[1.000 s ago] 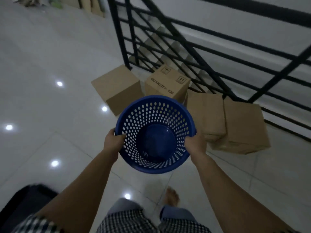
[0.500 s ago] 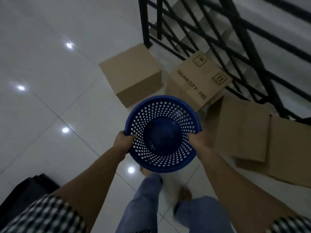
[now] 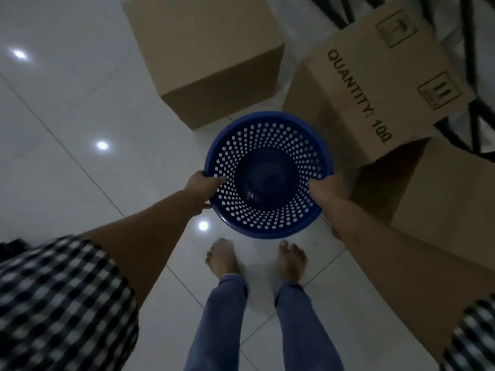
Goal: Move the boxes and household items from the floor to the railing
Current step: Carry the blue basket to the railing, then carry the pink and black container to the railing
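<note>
A round blue perforated plastic basket (image 3: 267, 202) hangs upright above the white tiled floor, mouth facing up at me. My left hand (image 3: 202, 187) grips its left rim and my right hand (image 3: 330, 188) grips its right rim. Just beyond the basket stand a plain cardboard box (image 3: 209, 49) and a box printed "QUANTITY: 100" (image 3: 375, 84). A third cardboard box (image 3: 442, 199) lies to the right, partly hidden behind my right forearm. The black railing (image 3: 460, 129) shows at the top right behind the boxes.
My bare feet (image 3: 254, 259) stand on the glossy white tiles (image 3: 67, 170) directly below the basket. Ceiling lights reflect on the floor. A dark object (image 3: 10, 246) peeks in at the left edge.
I have walked closer to the boxes and tilted my view downward. The basket stays held in both hands and now hangs lower, right in front of the boxes; my feet have come to a stop.
</note>
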The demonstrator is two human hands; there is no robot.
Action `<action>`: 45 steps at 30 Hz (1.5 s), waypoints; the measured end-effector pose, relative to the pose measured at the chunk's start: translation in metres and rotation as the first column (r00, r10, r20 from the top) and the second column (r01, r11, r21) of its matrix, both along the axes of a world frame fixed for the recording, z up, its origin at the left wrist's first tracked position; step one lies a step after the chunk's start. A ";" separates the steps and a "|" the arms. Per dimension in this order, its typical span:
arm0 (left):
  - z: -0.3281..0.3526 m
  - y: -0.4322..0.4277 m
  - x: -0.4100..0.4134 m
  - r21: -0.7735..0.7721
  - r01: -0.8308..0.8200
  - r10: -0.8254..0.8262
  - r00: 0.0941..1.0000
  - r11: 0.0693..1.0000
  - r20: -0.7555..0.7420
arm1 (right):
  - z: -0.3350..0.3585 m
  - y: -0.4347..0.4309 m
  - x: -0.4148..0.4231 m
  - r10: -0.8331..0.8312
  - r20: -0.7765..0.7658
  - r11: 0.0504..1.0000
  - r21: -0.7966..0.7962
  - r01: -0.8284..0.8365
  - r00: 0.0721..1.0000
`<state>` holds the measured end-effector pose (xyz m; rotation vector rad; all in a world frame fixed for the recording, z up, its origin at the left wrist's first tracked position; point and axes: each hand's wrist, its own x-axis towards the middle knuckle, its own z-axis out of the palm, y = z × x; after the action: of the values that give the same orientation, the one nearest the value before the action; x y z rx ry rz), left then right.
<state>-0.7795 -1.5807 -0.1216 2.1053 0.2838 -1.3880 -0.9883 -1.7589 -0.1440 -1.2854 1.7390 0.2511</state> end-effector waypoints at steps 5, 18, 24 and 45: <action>-0.021 -0.017 -0.016 0.047 0.067 -0.066 0.998 0.997 -0.025 | -0.021 -0.015 0.001 0.113 -0.044 0.993 0.019 -0.112 0.993; -0.015 -0.039 -0.031 0.061 0.112 -0.116 0.990 0.992 0.077 | -0.051 -0.017 -0.025 0.163 -0.018 0.972 0.174 -0.157 0.986; 0.028 -0.036 -0.049 0.060 0.147 -0.154 0.980 0.987 0.129 | 0.005 -0.007 -0.018 0.244 -0.002 0.966 0.086 -0.242 0.970; 0.317 0.168 -0.158 0.411 0.138 -0.328 0.837 0.901 0.439 | 0.316 0.161 -0.021 0.933 -0.168 0.271 -0.254 -0.928 0.318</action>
<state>-0.9378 -1.4132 0.1949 2.8071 0.0658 -0.9008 -1.0094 -1.5979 0.1719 -2.4766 0.7438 0.6568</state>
